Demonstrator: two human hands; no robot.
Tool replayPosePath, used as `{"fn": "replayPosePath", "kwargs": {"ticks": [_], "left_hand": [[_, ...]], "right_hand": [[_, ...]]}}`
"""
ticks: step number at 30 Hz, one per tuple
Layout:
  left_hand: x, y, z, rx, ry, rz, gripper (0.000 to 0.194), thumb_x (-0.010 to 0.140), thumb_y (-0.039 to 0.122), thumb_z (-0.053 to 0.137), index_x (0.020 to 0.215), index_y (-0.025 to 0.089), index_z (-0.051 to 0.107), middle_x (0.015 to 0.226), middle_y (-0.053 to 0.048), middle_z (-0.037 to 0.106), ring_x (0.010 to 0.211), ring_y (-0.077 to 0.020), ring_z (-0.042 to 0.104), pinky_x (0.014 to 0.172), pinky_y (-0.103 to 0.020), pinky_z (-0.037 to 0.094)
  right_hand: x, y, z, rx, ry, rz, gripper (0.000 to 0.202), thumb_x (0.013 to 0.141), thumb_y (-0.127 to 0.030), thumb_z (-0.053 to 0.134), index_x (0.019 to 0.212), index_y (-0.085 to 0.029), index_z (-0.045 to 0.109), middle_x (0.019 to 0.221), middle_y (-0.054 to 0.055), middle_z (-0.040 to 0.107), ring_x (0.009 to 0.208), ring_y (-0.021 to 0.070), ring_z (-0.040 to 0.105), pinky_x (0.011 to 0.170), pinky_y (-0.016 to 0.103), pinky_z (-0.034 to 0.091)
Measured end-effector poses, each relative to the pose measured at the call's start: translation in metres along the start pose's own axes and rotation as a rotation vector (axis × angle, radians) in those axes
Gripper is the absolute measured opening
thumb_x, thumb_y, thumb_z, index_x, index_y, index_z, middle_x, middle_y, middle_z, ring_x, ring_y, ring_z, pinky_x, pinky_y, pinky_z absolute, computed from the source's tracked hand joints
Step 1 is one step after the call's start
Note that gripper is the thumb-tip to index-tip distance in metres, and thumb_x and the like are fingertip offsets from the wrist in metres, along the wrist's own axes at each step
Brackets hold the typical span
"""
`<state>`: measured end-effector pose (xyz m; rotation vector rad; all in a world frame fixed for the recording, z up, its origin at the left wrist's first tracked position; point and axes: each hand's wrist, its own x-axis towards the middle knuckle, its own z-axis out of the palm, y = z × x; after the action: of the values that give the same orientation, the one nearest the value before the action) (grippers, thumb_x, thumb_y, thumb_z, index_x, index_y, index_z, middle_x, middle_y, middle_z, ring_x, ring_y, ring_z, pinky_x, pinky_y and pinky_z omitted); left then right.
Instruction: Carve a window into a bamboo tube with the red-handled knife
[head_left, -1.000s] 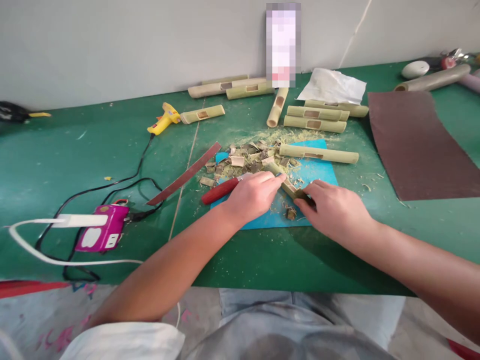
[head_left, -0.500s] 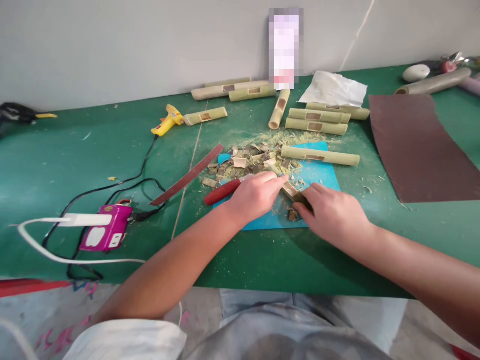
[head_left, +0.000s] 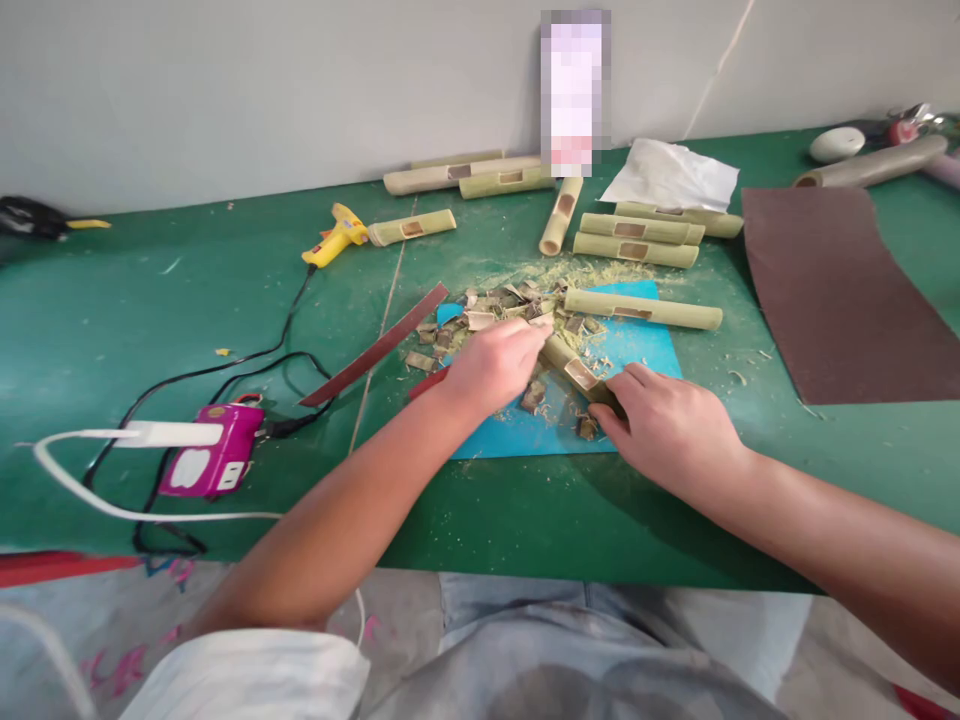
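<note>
My right hand is closed round the near end of a short bamboo tube, which has a rectangular window cut in its upper side. The tube lies slantwise over a blue sheet. At its far end is my left hand, fingers pressed together; what they hold, if anything, is hidden. Under the left wrist a red tool handle shows in part. Bamboo chips and shavings lie heaped just beyond the left hand. A second windowed bamboo tube rests across the sheet's far edge.
More cut bamboo tubes lie towards the wall, some under white paper. Brown sandpaper is at right, with a narrow sandpaper strip at left. A yellow glue gun and purple power block trail cords across the green table.
My left hand has moved away and to the left along the bamboo tube, uncovering its window and a chip beside it. The right hand keeps its hold in about the same place.
</note>
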<state>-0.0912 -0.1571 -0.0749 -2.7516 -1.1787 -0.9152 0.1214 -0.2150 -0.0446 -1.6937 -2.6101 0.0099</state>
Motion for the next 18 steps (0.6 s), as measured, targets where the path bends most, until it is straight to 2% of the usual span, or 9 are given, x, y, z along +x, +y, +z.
{"fn": "replayPosePath", "kwargs": {"ticks": [5,8,12,15,18], "left_hand": [[-0.0007,0.0004,-0.0004,-0.011,-0.029,-0.001,0.030,0.099,0.019,0.041,0.108,0.007,0.067,0.079,-0.008,0.065,0.073,-0.0142,0.061,0.069,-0.026,0.052],[-0.0015,0.0015,-0.0003,0.006,-0.008,-0.039,0.030,0.099,0.021,0.041,0.110,0.010,0.067,0.080,-0.007,0.066,0.072,-0.0135,0.061,0.067,-0.025,0.052],[-0.0029,0.0042,0.0003,-0.006,-0.032,0.023,0.030,0.099,0.020,0.041,0.110,0.008,0.066,0.079,-0.007,0.066,0.073,-0.0140,0.061,0.069,-0.026,0.053],[-0.0036,0.0040,-0.0002,0.022,-0.010,-0.017,0.031,0.099,0.021,0.040,0.110,0.009,0.067,0.077,-0.007,0.065,0.071,-0.0132,0.060,0.067,-0.025,0.052],[-0.0039,0.0031,-0.0013,0.012,-0.027,0.010,0.031,0.100,0.020,0.039,0.110,0.009,0.066,0.077,-0.007,0.064,0.072,-0.0136,0.061,0.069,-0.026,0.053]], "right_hand": [[0.0005,0.0000,0.0002,0.002,-0.009,0.002,0.025,0.091,-0.035,0.049,0.082,-0.016,0.063,0.080,0.005,0.063,0.062,0.0143,0.052,0.054,0.030,0.019],[0.0005,0.0000,0.0005,0.008,-0.007,0.004,0.026,0.091,-0.035,0.047,0.083,-0.016,0.063,0.081,0.005,0.063,0.063,0.0143,0.053,0.054,0.030,0.020],[0.0004,-0.0004,-0.0002,0.016,-0.013,0.000,0.027,0.092,-0.035,0.045,0.084,-0.016,0.063,0.081,0.006,0.063,0.063,0.0145,0.053,0.054,0.030,0.021],[0.0004,-0.0008,-0.0012,0.018,-0.028,0.003,0.027,0.092,-0.035,0.045,0.085,-0.016,0.063,0.081,0.006,0.063,0.064,0.0147,0.054,0.054,0.031,0.020],[0.0003,-0.0003,-0.0013,0.024,-0.036,0.005,0.027,0.092,-0.035,0.045,0.084,-0.016,0.063,0.082,0.005,0.063,0.064,0.0145,0.054,0.054,0.030,0.020]]}}
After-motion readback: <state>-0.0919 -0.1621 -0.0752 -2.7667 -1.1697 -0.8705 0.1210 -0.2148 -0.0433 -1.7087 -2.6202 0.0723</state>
